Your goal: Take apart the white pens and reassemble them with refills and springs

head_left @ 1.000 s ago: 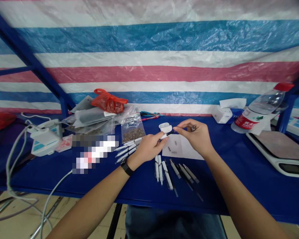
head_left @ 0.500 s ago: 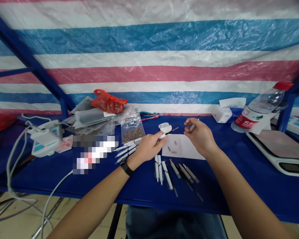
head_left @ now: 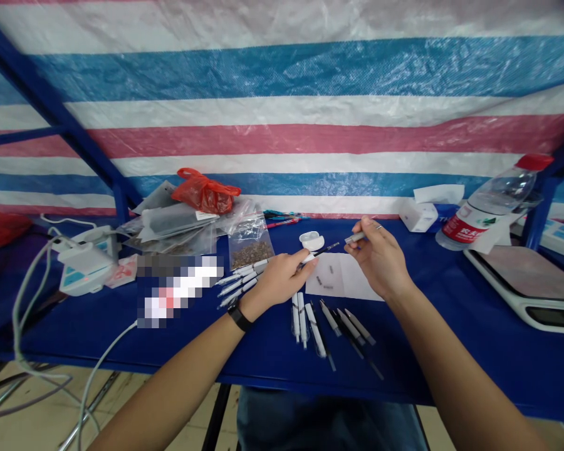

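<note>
My left hand (head_left: 278, 276) is closed around a white pen barrel (head_left: 309, 255) whose dark refill tip (head_left: 329, 248) sticks out to the right. My right hand (head_left: 376, 253) pinches a small grey pen tip piece (head_left: 355, 237) just right of that refill tip, a short gap between them. Both hands hover over a white paper sheet (head_left: 341, 280) with a few small metal springs on it. A small white dish (head_left: 311, 238) sits behind the pen. Several pen barrels and refills (head_left: 329, 322) lie on the blue table (head_left: 451, 338) in front of my hands.
More white pens (head_left: 237, 283) lie left of my left hand. Plastic bags (head_left: 178, 222), a red bag (head_left: 205, 191) and a grey power adapter (head_left: 85, 263) with cables stand at the left. A tissue box (head_left: 420, 214), a water bottle (head_left: 491, 203) and a scale (head_left: 529, 279) are at the right.
My right hand drew away to the right from the pen, then turned and came back a little with the small grey piece in its fingers. The left hand kept still.
</note>
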Action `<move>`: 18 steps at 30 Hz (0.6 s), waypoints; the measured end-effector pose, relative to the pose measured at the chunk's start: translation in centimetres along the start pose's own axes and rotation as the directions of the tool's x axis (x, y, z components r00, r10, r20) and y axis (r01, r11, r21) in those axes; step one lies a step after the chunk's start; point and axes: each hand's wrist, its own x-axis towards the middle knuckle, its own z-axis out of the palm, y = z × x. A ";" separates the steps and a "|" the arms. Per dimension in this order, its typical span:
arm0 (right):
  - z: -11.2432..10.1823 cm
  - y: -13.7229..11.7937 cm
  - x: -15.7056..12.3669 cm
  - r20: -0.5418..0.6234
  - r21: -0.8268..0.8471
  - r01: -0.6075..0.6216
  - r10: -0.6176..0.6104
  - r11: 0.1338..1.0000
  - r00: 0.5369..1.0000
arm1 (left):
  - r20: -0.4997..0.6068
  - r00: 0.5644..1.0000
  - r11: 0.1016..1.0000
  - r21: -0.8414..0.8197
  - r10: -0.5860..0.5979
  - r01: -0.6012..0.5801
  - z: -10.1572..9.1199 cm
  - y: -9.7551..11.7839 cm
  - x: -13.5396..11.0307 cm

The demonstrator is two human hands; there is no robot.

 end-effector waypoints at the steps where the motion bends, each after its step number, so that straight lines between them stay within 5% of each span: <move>1: 0.1 0.0 0.0 -0.001 0.016 -0.009 0.009 1.000 1.000 | 0.002 1.000 1.000 0.005 0.003 -0.003 0.0 0.0 0.0; 11: 0.2 0.5 -0.4 0.079 0.028 -0.034 0.031 0.999 0.996 | -0.011 1.000 1.000 0.015 0.028 -0.028 0.2 -0.3 0.0; 18: 0.2 0.6 -0.2 0.012 0.147 -0.027 0.026 0.989 1.000 | 0.006 1.000 1.000 0.003 0.018 -0.018 0.2 -0.2 0.0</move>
